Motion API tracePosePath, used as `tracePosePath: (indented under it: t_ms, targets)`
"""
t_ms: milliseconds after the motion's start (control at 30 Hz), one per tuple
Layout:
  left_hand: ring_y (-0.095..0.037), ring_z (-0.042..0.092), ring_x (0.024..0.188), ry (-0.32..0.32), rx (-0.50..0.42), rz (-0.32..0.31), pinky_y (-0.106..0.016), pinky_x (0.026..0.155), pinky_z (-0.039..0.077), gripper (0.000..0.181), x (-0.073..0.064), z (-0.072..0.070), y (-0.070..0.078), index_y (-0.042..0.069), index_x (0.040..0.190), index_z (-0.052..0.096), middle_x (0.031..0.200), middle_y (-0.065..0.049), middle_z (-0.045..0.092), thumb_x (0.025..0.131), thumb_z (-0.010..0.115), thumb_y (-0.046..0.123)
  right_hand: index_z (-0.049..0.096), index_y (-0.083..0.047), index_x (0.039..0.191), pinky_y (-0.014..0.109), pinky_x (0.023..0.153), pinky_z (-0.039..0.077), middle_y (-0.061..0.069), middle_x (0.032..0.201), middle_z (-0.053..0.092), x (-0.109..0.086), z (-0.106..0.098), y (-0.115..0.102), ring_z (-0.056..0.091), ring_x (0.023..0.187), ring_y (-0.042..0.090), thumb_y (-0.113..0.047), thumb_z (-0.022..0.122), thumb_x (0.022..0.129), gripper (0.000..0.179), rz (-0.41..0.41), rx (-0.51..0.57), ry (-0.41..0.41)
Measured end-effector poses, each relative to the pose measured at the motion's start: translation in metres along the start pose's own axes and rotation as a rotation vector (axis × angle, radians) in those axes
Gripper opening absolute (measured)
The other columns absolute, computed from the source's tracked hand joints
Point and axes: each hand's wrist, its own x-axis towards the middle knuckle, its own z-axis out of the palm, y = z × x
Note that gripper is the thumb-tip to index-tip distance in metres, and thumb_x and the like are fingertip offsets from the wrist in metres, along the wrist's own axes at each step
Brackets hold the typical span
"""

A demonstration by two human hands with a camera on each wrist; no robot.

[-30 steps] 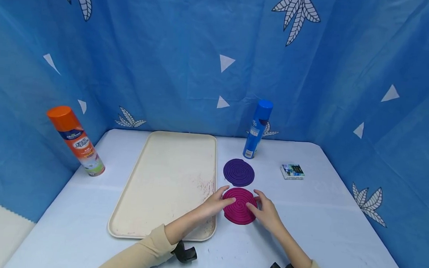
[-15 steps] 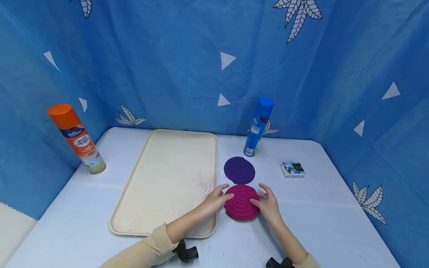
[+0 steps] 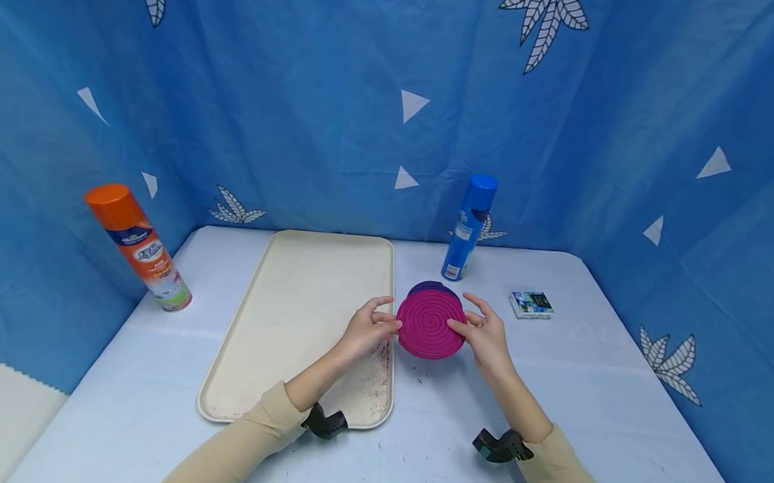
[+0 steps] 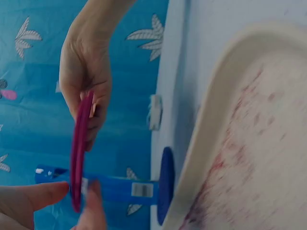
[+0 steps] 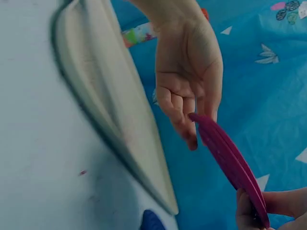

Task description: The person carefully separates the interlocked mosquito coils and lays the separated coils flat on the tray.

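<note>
A round magenta coaster (image 3: 432, 324) with a raised spiral is held up off the table between both hands. My left hand (image 3: 365, 332) pinches its left edge between thumb and fingers, and my right hand (image 3: 486, 339) pinches the right edge. Seen edge-on in the left wrist view, the magenta coaster (image 4: 79, 153) shows two layers close together. Behind and below it lies a purple spiral coaster (image 3: 432, 285) on the table, mostly hidden in the head view. The right wrist view has the thumb and fingers of my right hand (image 5: 283, 206) on either side of the magenta rim.
A cream rectangular tray (image 3: 305, 324) with reddish stains lies left of the coasters. A blue spray can (image 3: 465, 230) stands at the back, and a small patterned box (image 3: 530, 305) lies to the right. An orange-capped spray can (image 3: 146, 252) stands far left. Blue cloth surrounds the table.
Both hands have raised the magenta coaster off the table and moved it away from the person, so it now covers most of the purple one in the head view.
</note>
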Motion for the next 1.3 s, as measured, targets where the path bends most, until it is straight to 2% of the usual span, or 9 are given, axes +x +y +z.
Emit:
tracePosePath:
  t_ms: [133,267,333,467,667,867,1000,1233,1300]
  targets:
    - [-0.006,0.066,0.065,0.033,-0.095,0.017,-0.028,0.07,0.061,0.056,0.007,-0.015,0.013,0.004,0.14,0.041,0.09,-0.015,0.069,0.088,0.064,0.003,0.041,-0.013,0.143,0.016,0.069,0.057,-0.007,0.088,0.068,0.008,0.018,-0.016,0.067,0.074,0.002,0.002,0.067,0.084,0.066,-0.008,0.067,-0.009]
    - [-0.004,0.066,0.066,0.102,-0.214,0.056,-0.022,0.069,0.06,0.056,0.011,-0.029,0.024,0.008,0.138,0.044,0.081,-0.002,0.068,0.087,0.065,0.001,0.042,-0.013,0.142,0.016,0.071,0.057,-0.006,0.093,0.069,0.012,0.033,-0.029,0.068,0.076,0.002,-0.001,0.066,0.087,0.061,-0.033,0.109,-0.032]
    - [-0.004,0.068,0.069,0.15,-0.24,0.084,-0.022,0.071,0.06,0.054,0.011,-0.036,0.028,0.011,0.136,0.045,0.08,0.001,0.068,0.087,0.066,0.002,0.043,-0.012,0.141,0.016,0.072,0.057,-0.006,0.093,0.069,0.012,0.039,-0.034,0.068,0.076,0.002,-0.003,0.063,0.09,0.056,-0.052,0.124,-0.058]
    - [-0.004,0.069,0.072,0.229,-0.23,0.148,-0.023,0.074,0.06,0.054,0.01,-0.048,0.036,0.013,0.135,0.047,0.083,-0.001,0.069,0.086,0.068,0.004,0.043,-0.01,0.141,0.016,0.071,0.057,-0.01,0.085,0.068,0.01,0.043,-0.041,0.066,0.073,0.002,-0.007,0.055,0.095,0.048,-0.123,0.11,-0.122]
    - [-0.002,0.069,0.072,0.284,-0.18,0.197,-0.022,0.074,0.059,0.049,0.01,-0.058,0.041,0.01,0.13,0.053,0.092,-0.009,0.068,0.084,0.07,0.004,0.041,-0.005,0.141,0.018,0.072,0.058,-0.011,0.081,0.068,0.008,0.043,-0.045,0.066,0.072,0.003,-0.002,0.052,0.096,0.047,-0.223,0.068,-0.202]
    - [-0.001,0.066,0.072,0.301,-0.116,0.212,-0.016,0.073,0.056,0.042,0.009,-0.06,0.04,0.008,0.122,0.058,0.088,-0.006,0.067,0.082,0.072,0.005,0.043,-0.004,0.139,0.022,0.07,0.059,-0.012,0.082,0.066,0.01,0.042,-0.049,0.067,0.075,0.002,-0.001,0.056,0.093,0.048,-0.212,0.067,-0.165]
    - [-0.001,0.066,0.073,0.299,-0.075,0.225,-0.015,0.073,0.056,0.04,0.009,-0.06,0.038,0.008,0.12,0.06,0.091,-0.012,0.068,0.082,0.073,0.007,0.043,-0.004,0.138,0.022,0.068,0.059,-0.011,0.082,0.064,0.01,0.041,-0.05,0.066,0.074,0.002,0.0,0.056,0.093,0.048,-0.195,0.07,-0.151]
    - [-0.013,0.068,0.08,0.313,-0.013,0.347,-0.015,0.072,0.057,0.042,0.008,-0.059,0.038,0.003,0.121,0.059,0.099,-0.024,0.068,0.081,0.074,0.006,0.044,-0.005,0.138,0.023,0.065,0.06,-0.01,0.078,0.064,0.008,0.042,-0.051,0.067,0.072,0.002,0.002,0.056,0.092,0.048,-0.205,0.068,-0.146]
    - [-0.017,0.067,0.08,0.309,0.002,0.361,-0.015,0.072,0.057,0.043,0.006,-0.058,0.041,0.0,0.122,0.059,0.098,-0.025,0.067,0.081,0.073,0.003,0.044,-0.006,0.138,0.023,0.065,0.06,-0.01,0.077,0.064,0.008,0.042,-0.051,0.067,0.072,0.003,0.002,0.056,0.092,0.048,-0.199,0.065,-0.136]
